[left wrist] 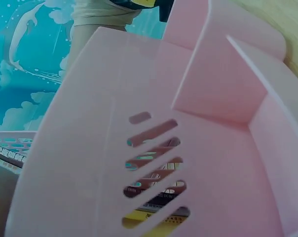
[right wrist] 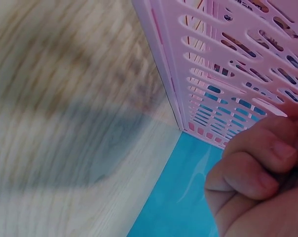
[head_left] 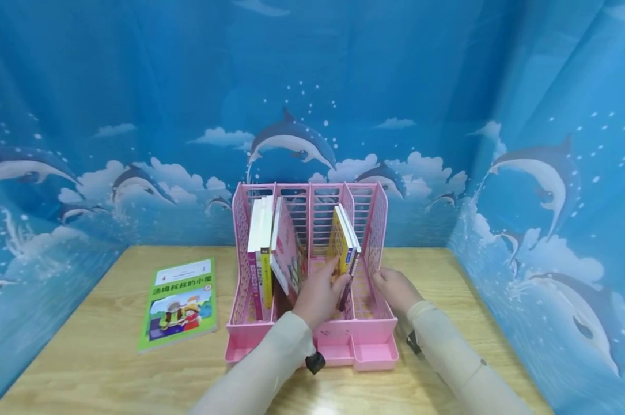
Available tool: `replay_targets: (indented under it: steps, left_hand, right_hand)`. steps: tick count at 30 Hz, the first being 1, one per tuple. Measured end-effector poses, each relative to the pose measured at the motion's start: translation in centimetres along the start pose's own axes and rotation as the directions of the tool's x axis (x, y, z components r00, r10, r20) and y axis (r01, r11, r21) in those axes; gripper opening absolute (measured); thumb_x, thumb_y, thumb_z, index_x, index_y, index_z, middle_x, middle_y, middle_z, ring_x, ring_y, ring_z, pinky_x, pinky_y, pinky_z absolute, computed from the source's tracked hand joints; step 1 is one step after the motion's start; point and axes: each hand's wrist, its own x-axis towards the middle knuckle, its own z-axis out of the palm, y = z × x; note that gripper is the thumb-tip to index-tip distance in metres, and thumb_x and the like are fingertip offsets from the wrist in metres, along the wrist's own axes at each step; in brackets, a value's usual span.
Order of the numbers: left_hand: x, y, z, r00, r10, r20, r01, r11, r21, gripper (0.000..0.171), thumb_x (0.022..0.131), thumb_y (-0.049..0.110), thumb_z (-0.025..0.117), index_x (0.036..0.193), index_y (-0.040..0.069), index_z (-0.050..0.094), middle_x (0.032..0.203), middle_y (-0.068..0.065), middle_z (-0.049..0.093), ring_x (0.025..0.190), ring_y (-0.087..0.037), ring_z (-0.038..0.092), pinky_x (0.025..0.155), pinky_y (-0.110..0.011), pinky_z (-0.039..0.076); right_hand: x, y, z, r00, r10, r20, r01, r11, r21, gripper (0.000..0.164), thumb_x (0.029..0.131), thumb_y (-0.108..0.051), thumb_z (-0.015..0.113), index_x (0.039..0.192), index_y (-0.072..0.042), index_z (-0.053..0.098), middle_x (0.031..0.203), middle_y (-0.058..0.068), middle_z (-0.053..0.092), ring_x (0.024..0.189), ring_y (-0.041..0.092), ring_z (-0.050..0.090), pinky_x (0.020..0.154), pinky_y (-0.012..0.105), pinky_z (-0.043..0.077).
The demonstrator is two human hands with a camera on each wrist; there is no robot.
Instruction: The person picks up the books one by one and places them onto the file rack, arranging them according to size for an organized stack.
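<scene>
A pink desktop file rack [head_left: 309,331] with upright dividers and small front trays stands on the table. My left hand [head_left: 317,295] reaches into its third compartment from the left, fingers against the cover of a yellow book [head_left: 338,236] and thumb at the spines. A white-edged book [head_left: 352,236] stands beside that one, both leaning right. In the left wrist view the rack's slotted pink front [left wrist: 90,148] hides the left hand's fingers. My right hand [head_left: 397,290] grips the rack's right side wall; its curled fingers [right wrist: 252,173] show beside the perforated panel in the right wrist view.
Several books [head_left: 262,253] stand in the leftmost compartment, and a pink-covered book [head_left: 287,248] leans in the second. A green-bordered children's book [head_left: 181,305] lies flat on the wooden table [head_left: 99,357], left of the rack. Blue dolphin-print curtains [head_left: 188,75] enclose the back and sides.
</scene>
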Motion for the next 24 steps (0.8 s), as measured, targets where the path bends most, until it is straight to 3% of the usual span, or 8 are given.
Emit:
replay_targets:
  steps: [4,7,10,14,19,24]
  left_hand:
    - [0.0,0.2,-0.2,0.999,0.022,-0.030,-0.020,0.999,0.048,0.054,0.097,0.047,0.049,0.147,0.027,0.041,0.129,0.000,0.059,0.068,-0.007,0.059,0.063,-0.023,0.051]
    - [0.0,0.2,-0.2,0.999,0.026,-0.036,-0.024,0.997,0.074,0.052,0.098,0.047,0.048,0.146,0.027,0.042,0.129,0.000,0.059,0.058,-0.008,0.054,0.056,-0.022,0.049]
    - [0.0,0.2,-0.2,0.999,0.034,-0.038,-0.030,0.995,0.099,0.051,0.099,0.046,0.047,0.146,0.026,0.042,0.128,-0.002,0.060,0.050,-0.009,0.050,0.050,-0.023,0.047]
    - [-0.1,0.1,-0.1,0.994,0.082,-0.073,-0.066,0.978,0.196,0.049,0.100,0.044,0.045,0.143,0.022,0.047,0.118,-0.004,0.065,0.054,-0.010,0.054,0.059,-0.026,0.051]
    - [-0.2,0.0,0.0,0.984,0.146,-0.102,-0.106,0.942,0.319,0.045,0.101,0.042,0.044,0.137,0.016,0.055,0.087,-0.003,0.069,0.056,-0.012,0.057,0.058,-0.031,0.052]
    - [-1.3,0.3,-0.6,0.982,0.172,-0.073,-0.143,0.944,0.297,0.052,0.099,0.036,0.052,0.144,0.010,0.045,0.082,-0.002,0.066,0.050,-0.011,0.054,0.049,-0.024,0.049]
  right_hand:
    - [0.1,0.0,-0.2,1.000,-0.008,-0.012,0.007,0.999,-0.052,0.045,0.105,-0.032,0.033,0.102,-0.001,0.065,0.092,0.013,0.066,0.079,0.025,0.061,0.080,0.044,0.050]
    - [0.1,-0.2,-0.3,1.000,-0.009,-0.006,0.008,0.997,-0.082,0.045,0.105,-0.031,0.032,0.087,-0.002,0.061,0.070,0.008,0.054,0.059,0.021,0.046,0.067,0.036,0.047]
    - [0.1,-0.2,-0.3,1.000,0.001,-0.005,-0.001,0.997,-0.081,0.045,0.105,-0.033,0.032,0.082,-0.005,0.058,0.063,0.004,0.043,0.055,0.018,0.039,0.058,0.033,0.043]
    - [0.2,-0.2,-0.2,1.000,0.004,-0.009,-0.005,0.997,-0.077,0.046,0.105,-0.033,0.032,0.081,-0.003,0.057,0.062,0.002,0.039,0.054,0.018,0.037,0.055,0.032,0.041]
    - [0.2,-0.1,0.0,1.000,0.016,-0.014,-0.016,0.999,-0.048,0.044,0.104,-0.032,0.034,0.080,-0.004,0.056,0.062,0.004,0.040,0.055,0.018,0.038,0.058,0.032,0.043]
    - [0.3,0.0,0.0,1.000,0.004,-0.020,-0.005,0.999,-0.049,0.043,0.104,-0.031,0.035,0.089,-0.002,0.062,0.077,0.009,0.057,0.066,0.021,0.051,0.072,0.038,0.049]
